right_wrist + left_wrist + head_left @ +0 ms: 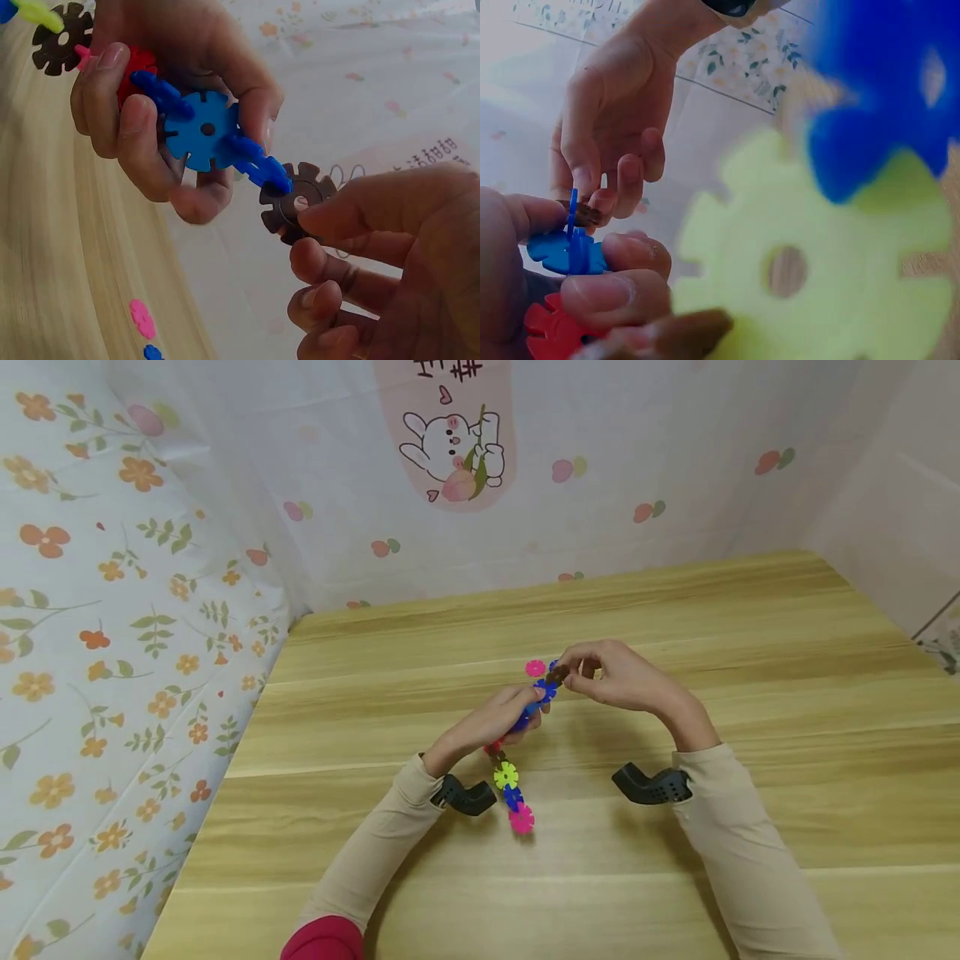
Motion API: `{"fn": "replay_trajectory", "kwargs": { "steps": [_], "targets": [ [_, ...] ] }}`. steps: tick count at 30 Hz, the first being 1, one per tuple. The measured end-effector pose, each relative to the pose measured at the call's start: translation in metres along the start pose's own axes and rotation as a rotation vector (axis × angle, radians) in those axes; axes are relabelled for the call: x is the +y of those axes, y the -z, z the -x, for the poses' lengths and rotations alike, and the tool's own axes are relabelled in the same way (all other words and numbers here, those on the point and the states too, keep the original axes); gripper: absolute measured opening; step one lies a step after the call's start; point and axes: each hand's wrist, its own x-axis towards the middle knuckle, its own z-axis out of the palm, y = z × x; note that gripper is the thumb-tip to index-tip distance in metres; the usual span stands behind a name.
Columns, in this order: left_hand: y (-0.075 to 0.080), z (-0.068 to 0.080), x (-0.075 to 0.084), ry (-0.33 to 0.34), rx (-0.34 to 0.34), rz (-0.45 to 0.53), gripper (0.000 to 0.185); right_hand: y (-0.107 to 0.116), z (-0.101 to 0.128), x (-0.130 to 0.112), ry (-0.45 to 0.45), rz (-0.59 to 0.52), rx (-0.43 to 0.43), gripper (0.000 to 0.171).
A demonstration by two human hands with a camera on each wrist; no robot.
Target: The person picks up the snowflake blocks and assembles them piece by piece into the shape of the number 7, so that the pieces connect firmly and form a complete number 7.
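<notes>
Fingers of the left hand [169,112] clasp the blue disc chain [206,135] — right hand [390,255] pinches a brown disc [289,202].

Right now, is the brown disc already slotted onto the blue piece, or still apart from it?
Slotted on, it seems: in the right wrist view the brown disc, pinched by the right hand, sits meshed with the blue piece.

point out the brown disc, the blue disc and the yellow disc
brown disc [289,206], right wrist view, on its left rim beside the hole
blue disc [202,131], right wrist view, on its flat face
yellow disc [506,775], head view, on its centre
</notes>
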Motion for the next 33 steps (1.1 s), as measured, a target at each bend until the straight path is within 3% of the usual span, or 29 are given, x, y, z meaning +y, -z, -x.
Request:
{"fn": "replay_trajectory", "kwargs": {
  "steps": [7,13,21,27,33],
  "targets": [
    [0.003,0.008,0.001,-0.048,0.075,0.095,0.022,0.01,0.005,0.011,-0.087,-0.053,0.065,0.028],
    [0.006,0.009,0.002,-0.051,0.152,0.182,0.02,0.026,0.021,0.046,-0.272,0.013,0.177,0.029],
    [0.007,0.004,0.005,-0.069,0.127,0.178,0.021,0.025,0.027,0.088,-0.445,0.092,0.19,0.031],
    [0.009,0.008,0.008,-0.067,0.095,0.166,0.024,0.019,0.016,0.109,-0.473,0.08,0.168,0.037],
    [0.008,0.007,0.009,-0.077,0.125,0.133,0.034,0.019,0.003,0.113,-0.492,0.116,0.18,0.044]
  ]
}}
